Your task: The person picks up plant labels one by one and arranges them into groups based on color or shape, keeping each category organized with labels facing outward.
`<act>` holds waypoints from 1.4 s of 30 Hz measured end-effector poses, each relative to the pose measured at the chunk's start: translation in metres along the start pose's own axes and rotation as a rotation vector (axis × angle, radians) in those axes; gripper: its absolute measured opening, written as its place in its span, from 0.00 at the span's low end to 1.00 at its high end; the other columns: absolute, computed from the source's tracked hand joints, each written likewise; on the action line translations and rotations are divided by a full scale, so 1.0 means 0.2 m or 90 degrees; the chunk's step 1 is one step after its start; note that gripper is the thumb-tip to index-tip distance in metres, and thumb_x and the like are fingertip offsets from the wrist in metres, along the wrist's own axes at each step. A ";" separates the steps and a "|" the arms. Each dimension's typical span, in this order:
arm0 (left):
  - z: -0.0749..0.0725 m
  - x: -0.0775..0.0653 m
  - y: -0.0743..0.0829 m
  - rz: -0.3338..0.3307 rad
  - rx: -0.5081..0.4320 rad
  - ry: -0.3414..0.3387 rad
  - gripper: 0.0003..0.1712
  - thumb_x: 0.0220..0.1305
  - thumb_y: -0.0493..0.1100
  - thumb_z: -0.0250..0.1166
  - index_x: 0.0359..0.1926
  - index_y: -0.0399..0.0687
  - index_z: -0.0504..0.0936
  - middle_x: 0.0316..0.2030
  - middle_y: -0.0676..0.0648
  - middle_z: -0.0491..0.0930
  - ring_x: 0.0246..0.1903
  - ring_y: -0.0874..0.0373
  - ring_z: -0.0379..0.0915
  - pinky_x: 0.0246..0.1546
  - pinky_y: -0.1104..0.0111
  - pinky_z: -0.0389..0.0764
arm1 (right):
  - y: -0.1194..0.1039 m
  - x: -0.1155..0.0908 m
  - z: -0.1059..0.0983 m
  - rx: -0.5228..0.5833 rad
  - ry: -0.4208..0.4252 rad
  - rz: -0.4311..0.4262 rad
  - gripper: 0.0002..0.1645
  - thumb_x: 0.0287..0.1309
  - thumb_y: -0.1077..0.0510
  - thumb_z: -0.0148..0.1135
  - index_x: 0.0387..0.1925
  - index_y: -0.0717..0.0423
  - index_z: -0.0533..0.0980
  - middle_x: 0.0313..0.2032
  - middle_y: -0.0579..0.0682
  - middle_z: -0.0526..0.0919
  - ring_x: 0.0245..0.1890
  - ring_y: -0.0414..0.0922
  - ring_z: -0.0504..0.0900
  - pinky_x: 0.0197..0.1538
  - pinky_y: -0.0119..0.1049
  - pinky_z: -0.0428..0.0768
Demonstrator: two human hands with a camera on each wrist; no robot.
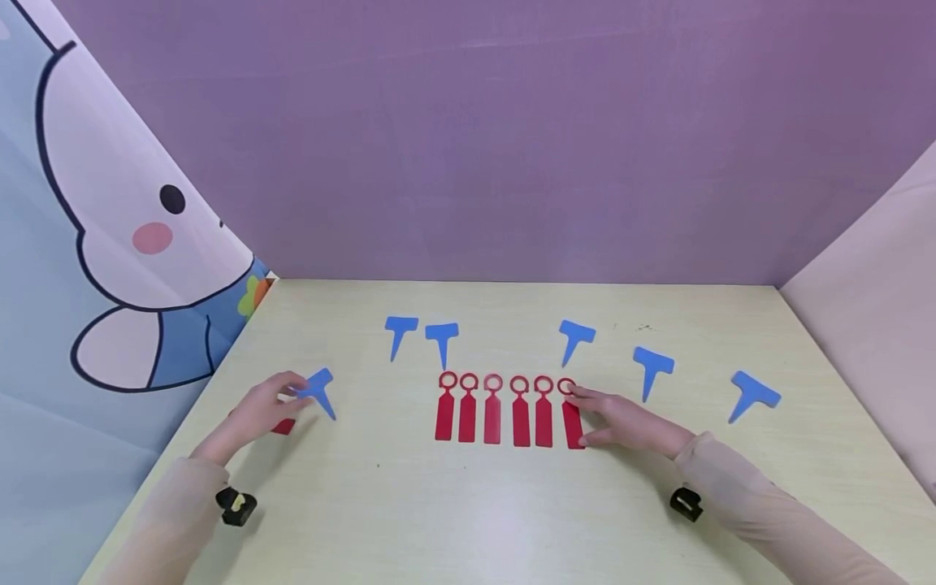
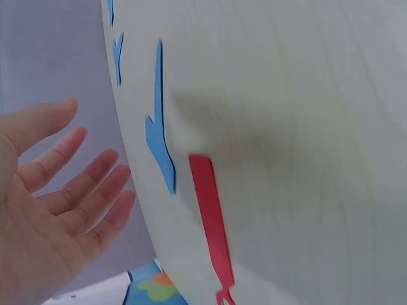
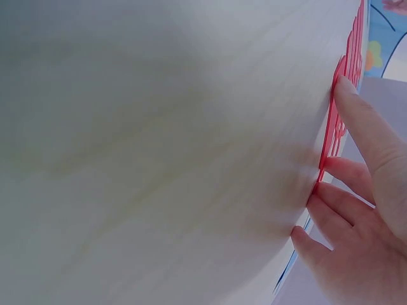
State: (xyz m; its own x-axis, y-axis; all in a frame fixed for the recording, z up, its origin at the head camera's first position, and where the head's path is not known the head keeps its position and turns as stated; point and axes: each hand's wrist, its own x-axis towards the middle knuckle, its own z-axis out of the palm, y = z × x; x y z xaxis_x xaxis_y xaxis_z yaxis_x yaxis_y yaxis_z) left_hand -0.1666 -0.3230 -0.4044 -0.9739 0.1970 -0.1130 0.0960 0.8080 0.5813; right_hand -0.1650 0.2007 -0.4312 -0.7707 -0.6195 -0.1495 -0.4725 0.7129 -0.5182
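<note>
My left hand [image 1: 252, 416] hovers with spread fingers at the table's left side, holding nothing. Close to its fingertips lies a blue T-shaped plant label [image 1: 318, 388]. A red tag [image 2: 213, 219] with a ring end lies partly beneath that hand in the head view; the left wrist view shows its flat body. Several similar red ring-ended tags [image 1: 521, 421] form an upright row mid-table, rings at the far end. My right hand [image 1: 632, 424] touches the rightmost red tag [image 1: 572, 424] with extended fingers by its ring and the thumb at its near corner. The tag lies flat.
More blue T-shaped labels lie scattered behind the row, two at left [image 1: 400, 327] and several toward the right [image 1: 653, 361]. A purple backdrop [image 1: 512, 146] rises behind the table [image 1: 409, 504]. A cartoon-printed cloth [image 1: 44, 455] borders the left side.
</note>
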 end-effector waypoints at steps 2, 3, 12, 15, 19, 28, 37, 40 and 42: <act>-0.01 -0.01 -0.02 -0.010 0.008 0.010 0.17 0.58 0.40 0.59 0.45 0.33 0.71 0.43 0.35 0.73 0.44 0.39 0.68 0.40 0.53 0.75 | 0.00 0.00 0.00 0.005 0.000 0.002 0.40 0.43 0.55 0.68 0.58 0.65 0.64 0.62 0.61 0.59 0.60 0.60 0.58 0.54 0.46 0.69; -0.01 -0.01 -0.03 -0.013 0.010 0.013 0.18 0.58 0.40 0.59 0.45 0.32 0.70 0.43 0.34 0.72 0.45 0.39 0.67 0.41 0.51 0.74 | 0.00 0.00 0.00 0.009 0.001 0.005 0.40 0.43 0.55 0.68 0.58 0.65 0.64 0.62 0.61 0.59 0.61 0.60 0.58 0.54 0.45 0.69; -0.03 -0.07 -0.10 -0.066 0.024 0.028 0.22 0.59 0.42 0.58 0.49 0.30 0.68 0.48 0.29 0.64 0.47 0.34 0.61 0.45 0.46 0.69 | 0.00 0.00 0.00 0.008 0.006 0.003 0.40 0.42 0.55 0.68 0.58 0.64 0.64 0.61 0.61 0.60 0.60 0.60 0.59 0.52 0.44 0.71; -0.03 -0.08 -0.13 -0.078 0.027 0.031 0.23 0.59 0.41 0.57 0.50 0.29 0.67 0.49 0.28 0.63 0.48 0.33 0.59 0.46 0.44 0.67 | 0.01 0.00 0.00 0.007 0.009 -0.005 0.41 0.42 0.55 0.68 0.58 0.65 0.64 0.61 0.61 0.61 0.60 0.61 0.59 0.51 0.43 0.72; -0.04 -0.10 -0.16 -0.081 0.030 0.034 0.24 0.59 0.41 0.57 0.51 0.28 0.66 0.49 0.27 0.62 0.47 0.33 0.58 0.46 0.43 0.66 | 0.01 0.00 0.00 0.010 0.008 -0.004 0.41 0.42 0.54 0.68 0.58 0.64 0.64 0.61 0.61 0.61 0.60 0.60 0.59 0.51 0.42 0.72; -0.06 -0.12 -0.24 -0.099 0.036 0.036 0.33 0.57 0.47 0.60 0.53 0.25 0.63 0.49 0.25 0.61 0.43 0.35 0.63 0.44 0.45 0.69 | 0.02 0.01 0.00 0.012 0.002 -0.006 0.41 0.43 0.55 0.68 0.59 0.63 0.63 0.61 0.60 0.60 0.60 0.60 0.58 0.52 0.43 0.71; -0.08 -0.12 -0.30 -0.098 0.045 0.043 0.34 0.53 0.46 0.64 0.51 0.23 0.64 0.47 0.24 0.63 0.43 0.36 0.61 0.45 0.44 0.66 | 0.01 0.01 0.01 0.004 0.006 -0.013 0.41 0.43 0.56 0.68 0.58 0.65 0.63 0.61 0.61 0.60 0.60 0.60 0.59 0.52 0.44 0.71; -0.08 -0.13 -0.31 -0.113 0.047 0.032 0.36 0.52 0.47 0.65 0.52 0.23 0.63 0.47 0.24 0.63 0.43 0.35 0.61 0.44 0.45 0.68 | 0.01 0.01 0.01 0.006 0.005 -0.012 0.41 0.43 0.56 0.68 0.58 0.65 0.63 0.61 0.61 0.60 0.60 0.60 0.58 0.52 0.44 0.71; -0.09 -0.13 -0.33 -0.115 0.052 0.029 0.37 0.51 0.48 0.65 0.52 0.23 0.63 0.47 0.24 0.63 0.42 0.36 0.61 0.43 0.46 0.69 | 0.01 0.01 0.01 0.008 0.004 -0.010 0.41 0.43 0.56 0.68 0.58 0.65 0.63 0.61 0.61 0.60 0.60 0.60 0.58 0.53 0.44 0.70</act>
State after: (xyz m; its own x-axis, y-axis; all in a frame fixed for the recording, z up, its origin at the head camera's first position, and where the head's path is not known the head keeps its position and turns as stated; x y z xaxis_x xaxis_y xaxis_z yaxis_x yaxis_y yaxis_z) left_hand -0.1513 -0.3907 -0.4260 -0.9850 0.0205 -0.1715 -0.0668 0.8704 0.4877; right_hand -0.1669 0.2011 -0.4343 -0.7656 -0.6286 -0.1365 -0.4794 0.6991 -0.5306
